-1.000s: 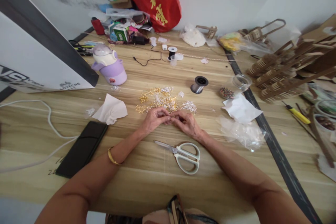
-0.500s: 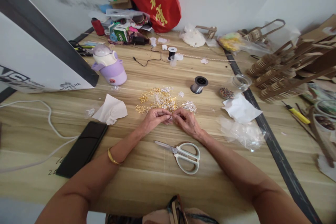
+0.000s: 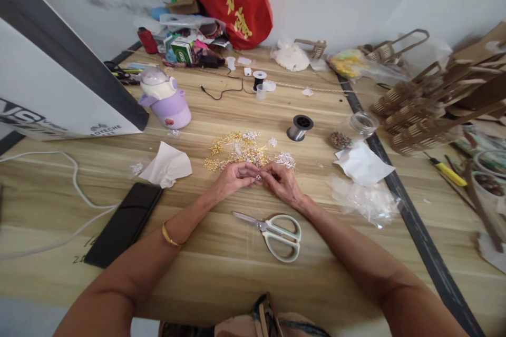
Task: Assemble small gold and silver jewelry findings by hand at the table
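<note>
Fingertips of my left hand (image 3: 236, 176) and my right hand (image 3: 281, 181) meet at the near edge of a pile of gold and silver beads (image 3: 241, 150). Both hands are closed in a pinch. Between them shows a small shiny silvery piece (image 3: 258, 177), too small to name exactly; it seems to be held by both. Silver pin-like pieces (image 3: 285, 160) lie just beyond my right hand. White-handled scissors (image 3: 272, 229) rest on the table below the hands, blades pointing left. A spool of fine wire (image 3: 300, 127) stands upright farther back.
On the left are a black phone (image 3: 124, 224), a paper tissue (image 3: 166, 164) and a purple bottle (image 3: 169, 100). To the right lie a jar of beads (image 3: 358, 127), white paper (image 3: 364, 163), clear plastic bags (image 3: 366, 200) and small woven baskets (image 3: 419, 110). A red bag (image 3: 233, 5) stands behind.
My left fingers have shifted slightly, and the small silvery piece between the hands shows more clearly. The arms and the things on the table stay where they were.
</note>
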`<action>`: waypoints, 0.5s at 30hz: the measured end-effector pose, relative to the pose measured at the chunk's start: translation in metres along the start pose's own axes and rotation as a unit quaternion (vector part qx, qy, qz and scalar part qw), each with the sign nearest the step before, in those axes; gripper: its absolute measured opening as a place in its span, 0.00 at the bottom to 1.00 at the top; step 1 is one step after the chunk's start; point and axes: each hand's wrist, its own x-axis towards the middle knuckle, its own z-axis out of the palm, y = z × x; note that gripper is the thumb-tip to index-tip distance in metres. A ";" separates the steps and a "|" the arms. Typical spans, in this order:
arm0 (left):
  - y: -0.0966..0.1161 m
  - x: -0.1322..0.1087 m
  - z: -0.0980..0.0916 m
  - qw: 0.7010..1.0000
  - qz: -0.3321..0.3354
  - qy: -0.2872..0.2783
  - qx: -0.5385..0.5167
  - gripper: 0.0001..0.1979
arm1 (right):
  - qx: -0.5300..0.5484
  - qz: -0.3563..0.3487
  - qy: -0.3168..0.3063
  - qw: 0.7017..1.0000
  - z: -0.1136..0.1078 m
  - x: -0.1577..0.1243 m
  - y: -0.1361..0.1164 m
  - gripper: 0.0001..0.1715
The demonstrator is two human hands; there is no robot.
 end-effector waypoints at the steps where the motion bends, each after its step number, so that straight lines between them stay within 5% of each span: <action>1: -0.001 0.000 0.000 1.000 0.000 0.003 0.002 0.14 | -0.001 -0.001 0.000 1.000 0.000 0.000 0.000 0.12; 15: 0.004 -0.001 0.003 0.999 0.013 0.034 0.024 0.13 | 0.006 0.006 -0.019 1.000 0.002 -0.002 -0.001 0.12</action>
